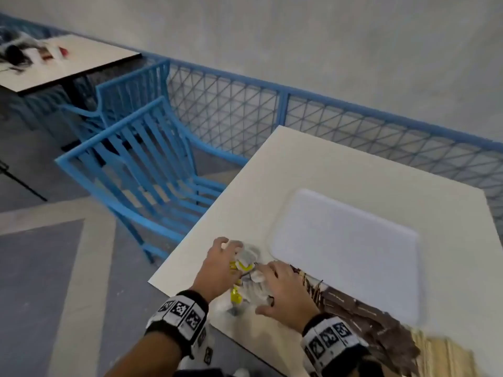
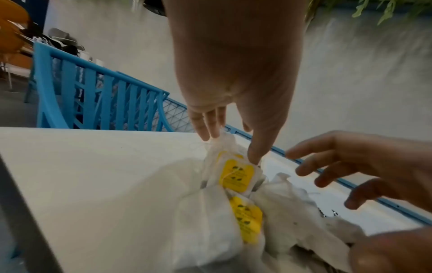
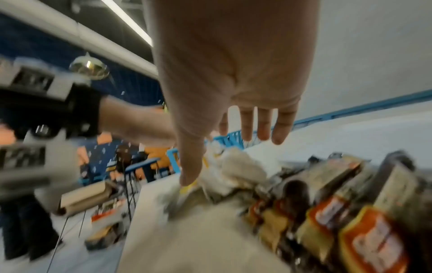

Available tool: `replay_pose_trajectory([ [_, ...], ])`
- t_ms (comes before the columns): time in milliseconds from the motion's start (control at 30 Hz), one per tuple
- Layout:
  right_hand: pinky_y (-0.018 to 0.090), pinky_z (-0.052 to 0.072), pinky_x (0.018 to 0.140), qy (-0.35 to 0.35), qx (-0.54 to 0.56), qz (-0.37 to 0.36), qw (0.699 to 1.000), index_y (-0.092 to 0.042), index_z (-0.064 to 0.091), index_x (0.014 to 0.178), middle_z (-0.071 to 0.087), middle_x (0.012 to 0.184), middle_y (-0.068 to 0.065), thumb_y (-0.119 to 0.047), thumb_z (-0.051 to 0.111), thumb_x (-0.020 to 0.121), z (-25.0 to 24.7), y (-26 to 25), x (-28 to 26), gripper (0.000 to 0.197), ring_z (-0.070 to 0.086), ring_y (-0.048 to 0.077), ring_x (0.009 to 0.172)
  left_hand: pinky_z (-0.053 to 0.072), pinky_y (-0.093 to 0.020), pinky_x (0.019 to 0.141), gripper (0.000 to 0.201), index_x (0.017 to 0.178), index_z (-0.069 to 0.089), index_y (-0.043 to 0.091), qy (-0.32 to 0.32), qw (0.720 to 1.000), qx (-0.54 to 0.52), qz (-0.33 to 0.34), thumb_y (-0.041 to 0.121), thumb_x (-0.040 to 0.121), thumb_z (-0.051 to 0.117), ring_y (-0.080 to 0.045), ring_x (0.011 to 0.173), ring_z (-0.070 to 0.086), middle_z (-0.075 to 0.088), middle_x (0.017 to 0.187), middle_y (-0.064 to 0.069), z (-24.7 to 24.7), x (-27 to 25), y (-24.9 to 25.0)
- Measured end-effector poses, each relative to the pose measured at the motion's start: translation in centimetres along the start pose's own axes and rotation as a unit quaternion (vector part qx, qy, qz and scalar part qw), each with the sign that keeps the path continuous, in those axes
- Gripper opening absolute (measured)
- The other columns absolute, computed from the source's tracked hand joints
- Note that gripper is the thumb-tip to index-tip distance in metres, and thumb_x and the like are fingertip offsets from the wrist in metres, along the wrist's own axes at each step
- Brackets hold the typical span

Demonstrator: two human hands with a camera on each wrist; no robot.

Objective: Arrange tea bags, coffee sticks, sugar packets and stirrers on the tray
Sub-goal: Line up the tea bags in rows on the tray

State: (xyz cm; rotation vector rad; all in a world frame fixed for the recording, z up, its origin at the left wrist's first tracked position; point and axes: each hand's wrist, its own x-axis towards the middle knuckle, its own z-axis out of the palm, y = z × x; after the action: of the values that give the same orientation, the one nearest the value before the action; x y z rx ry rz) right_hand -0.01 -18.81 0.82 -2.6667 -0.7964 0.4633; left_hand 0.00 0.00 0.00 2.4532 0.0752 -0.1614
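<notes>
A heap of white tea bags (image 1: 247,269) with yellow tags (image 2: 236,175) lies near the table's left front corner, just left of the white tray (image 1: 345,248), which has nothing on it. My left hand (image 1: 231,254) reaches in from the left. Its thumb and fingers (image 2: 230,144) pinch the top tea bag (image 2: 224,147). My right hand (image 1: 272,284) hovers over the heap's right side, its fingers spread and straight (image 3: 226,158). Brown coffee sticks (image 1: 353,308) lie in front of the tray and show blurred in the right wrist view (image 3: 364,240). Pale wooden stirrers (image 1: 441,357) lie at the front right.
The cream table (image 1: 340,164) ends close to the left of the heap. A blue slatted chair (image 1: 141,170) stands beside that edge, and a blue mesh railing (image 1: 272,115) runs behind the table. A second table (image 1: 73,58) with clutter stands far left.
</notes>
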Motion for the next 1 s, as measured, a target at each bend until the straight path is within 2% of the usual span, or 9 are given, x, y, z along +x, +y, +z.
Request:
replay_pose_trajectory([
  [100,0.038,0.037,0.098,-0.004,-0.049,0.019,0.999,-0.026,0.025,0.138,0.036,0.134,0.002,-0.056,0.067,0.065,1.7,-0.7,1.0,0.089,0.038,0.024,0.121,0.035,-0.035,0.102,0.068,0.142,0.034,0.031,-0.029,0.996,0.086,-0.011,0.031,0.082,0.065,-0.029,0.126,0.036,0.017,0.151,-0.003,0.0,0.9,-0.2],
  [267,0.028,0.051,0.067,0.069,-0.042,0.033,0.996,-0.021,0.047,0.117,0.059,0.098,-0.001,-0.042,0.069,0.061,3.1,-0.9,1.6,0.063,0.062,0.019,0.083,0.036,-0.033,0.099,0.062,0.14,0.039,0.03,-0.082,0.987,0.14,-0.016,0.031,0.083,0.063,-0.025,0.121,0.042,0.04,0.141,0.003,0.0,1.9,-1.2],
  [400,0.028,0.042,0.087,0.068,0.027,0.035,0.997,-0.014,0.052,0.12,0.055,0.111,0.005,-0.016,0.051,0.087,2.6,-0.9,1.8,0.033,0.052,0.022,0.104,0.043,-0.035,0.091,0.036,0.123,0.057,0.017,-0.047,0.995,0.085,-0.01,0.016,0.087,0.057,-0.025,0.111,0.053,0.056,0.12,-0.005,-0.2,2.0,-1.5],
  [533,0.027,0.039,0.087,0.072,0.097,0.076,0.99,-0.014,0.053,0.124,0.055,0.113,0.005,-0.011,0.041,0.092,1.3,-0.7,1.9,0.033,0.051,0.021,0.106,0.043,-0.029,0.082,0.021,0.105,0.065,0.014,-0.012,0.995,0.094,0.007,0.016,0.089,0.053,-0.022,0.099,0.058,0.065,0.107,-0.003,-0.8,2.0,-1.4],
  [633,0.03,0.042,0.08,0.085,0.169,0.111,0.976,-0.008,0.061,0.103,0.061,0.098,0.007,-0.011,0.045,0.089,0.2,-0.3,1.8,0.021,0.053,0.02,0.091,0.043,-0.029,0.079,0.018,0.1,0.066,0.015,0.001,0.996,0.085,0.011,0.019,0.089,0.052,-0.021,0.095,0.059,0.067,0.102,-0.001,-1.5,2.1,-1.0],
  [700,0.033,0.041,0.073,0.099,0.219,0.137,0.961,-0.004,0.058,0.089,0.059,0.086,0.01,-0.013,0.049,0.087,-0.8,0.0,1.4,0.013,0.052,0.019,0.08,0.042,-0.029,0.072,0.01,0.09,0.064,0.016,0.001,0.999,0.045,-0.008,0.018,0.087,0.054,-0.022,0.088,0.059,0.065,0.09,0.0,-2.3,2.0,-0.5],
  [800,0.025,0.042,0.079,0.099,0.317,0.167,0.928,-0.009,0.063,0.097,0.064,0.095,0.008,-0.019,0.057,0.089,-2.3,1.1,0.7,0.014,0.058,0.02,0.091,0.04,-0.022,0.06,0.005,0.079,0.059,0.021,0.017,0.998,-0.048,-0.032,0.018,0.083,0.059,-0.013,0.069,0.054,0.059,0.072,0.006,-3.5,2.0,0.0],
  [867,0.029,0.046,0.086,0.106,0.382,0.164,0.904,-0.014,0.065,0.098,0.068,0.099,0.01,-0.019,0.059,0.089,-3.2,1.7,0.3,0.013,0.062,0.024,0.097,0.036,-0.013,0.054,0.007,0.077,0.059,0.02,0.036,0.993,-0.113,-0.03,0.017,0.083,0.063,-0.003,0.058,0.048,0.055,0.065,0.009,-4.1,1.9,0.5],
  [1000,0.033,0.053,0.083,0.089,0.553,0.144,0.815,-0.01,0.067,0.102,0.072,0.099,0.009,-0.007,0.054,0.09,-4.7,1.9,-0.4,0.018,0.067,0.024,0.093,0.034,-0.013,0.053,0.012,0.074,0.061,0.018,0.022,0.966,-0.255,-0.047,0.013,0.085,0.064,-0.002,0.053,0.04,0.049,0.063,0.007,-4.2,2.0,2.1],
])
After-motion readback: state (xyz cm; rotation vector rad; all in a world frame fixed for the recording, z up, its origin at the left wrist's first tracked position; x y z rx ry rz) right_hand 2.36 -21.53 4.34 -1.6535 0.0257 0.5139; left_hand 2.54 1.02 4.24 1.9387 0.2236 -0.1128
